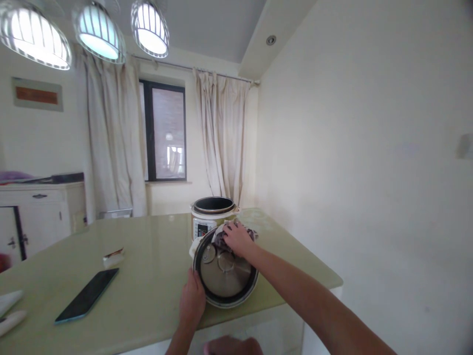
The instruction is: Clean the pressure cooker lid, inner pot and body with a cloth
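Note:
A round cooker lid (224, 276) lies upside down on the pale green table (148, 256), metal inner plate facing up. My left hand (192, 301) grips its near-left rim, fingers closed round the edge. My right hand (238, 238) presses a dark cloth (221, 240) against the far inside of the lid, fingers curled over it. Just behind the lid stands the open pressure cooker (211, 215) with its dark inner pot showing.
A black phone (87, 295) lies on the table at the left, a small wrapped item (114, 256) beyond it, white objects (9, 308) at the left edge. A white cabinet (40, 212) stands left; curtains and a window behind; a bare wall on the right.

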`<state>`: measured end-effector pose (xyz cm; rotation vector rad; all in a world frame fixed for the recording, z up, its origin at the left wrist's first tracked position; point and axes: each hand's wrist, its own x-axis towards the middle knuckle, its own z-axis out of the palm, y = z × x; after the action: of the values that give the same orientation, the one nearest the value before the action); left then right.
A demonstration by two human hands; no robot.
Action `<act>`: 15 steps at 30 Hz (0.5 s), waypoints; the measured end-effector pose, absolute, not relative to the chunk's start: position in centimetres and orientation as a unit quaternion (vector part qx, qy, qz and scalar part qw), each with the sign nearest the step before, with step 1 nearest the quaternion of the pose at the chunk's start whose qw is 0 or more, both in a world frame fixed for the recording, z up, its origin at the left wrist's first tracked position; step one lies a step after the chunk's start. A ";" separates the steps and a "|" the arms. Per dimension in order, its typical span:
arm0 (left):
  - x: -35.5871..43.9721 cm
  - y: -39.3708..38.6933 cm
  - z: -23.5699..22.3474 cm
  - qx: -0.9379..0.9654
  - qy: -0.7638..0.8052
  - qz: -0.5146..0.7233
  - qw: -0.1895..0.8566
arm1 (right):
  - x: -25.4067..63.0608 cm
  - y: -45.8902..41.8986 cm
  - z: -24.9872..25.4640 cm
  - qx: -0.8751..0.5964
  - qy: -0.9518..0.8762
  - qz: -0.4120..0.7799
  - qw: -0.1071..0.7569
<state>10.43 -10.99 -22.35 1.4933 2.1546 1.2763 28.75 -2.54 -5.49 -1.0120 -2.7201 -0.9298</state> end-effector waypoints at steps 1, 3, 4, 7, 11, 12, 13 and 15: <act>10.5 -11.0 -22.2 0.508 0.737 0.431 0.112 | 29.2 -2.8 -5.7 -0.346 -0.889 -0.299 0.036; 10.6 -11.1 -21.8 0.507 0.742 0.426 0.105 | 30.0 -3.3 -6.0 -0.372 -0.884 -0.283 0.009; 10.6 -11.2 -21.6 0.505 0.744 0.425 0.101 | 30.2 -3.6 -6.0 -0.388 -0.880 -0.274 -0.004; 10.7 -11.2 -21.3 0.499 0.745 0.432 0.100 | 30.4 -4.4 -5.8 -0.439 -0.865 -0.239 -0.048; 10.6 -11.1 -21.3 0.498 0.738 0.440 0.112 | 29.8 -5.3 -5.1 -0.478 -0.849 -0.193 -0.115; 10.6 -11.1 -21.3 0.498 0.740 0.438 0.114 | 29.7 -5.5 -5.0 -0.481 -0.847 -0.188 -0.125; 10.5 -11.1 -21.3 0.497 0.742 0.434 0.115 | 29.6 -5.8 -5.0 -0.482 -0.846 -0.184 -0.132; 10.5 -11.1 -21.3 0.498 0.746 0.428 0.113 | 29.5 -6.2 -5.2 -0.480 -0.847 -0.181 -0.140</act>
<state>10.46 -11.07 -21.32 1.4599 2.1882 1.2573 29.49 -6.17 -5.23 -1.6590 -2.9268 -0.6247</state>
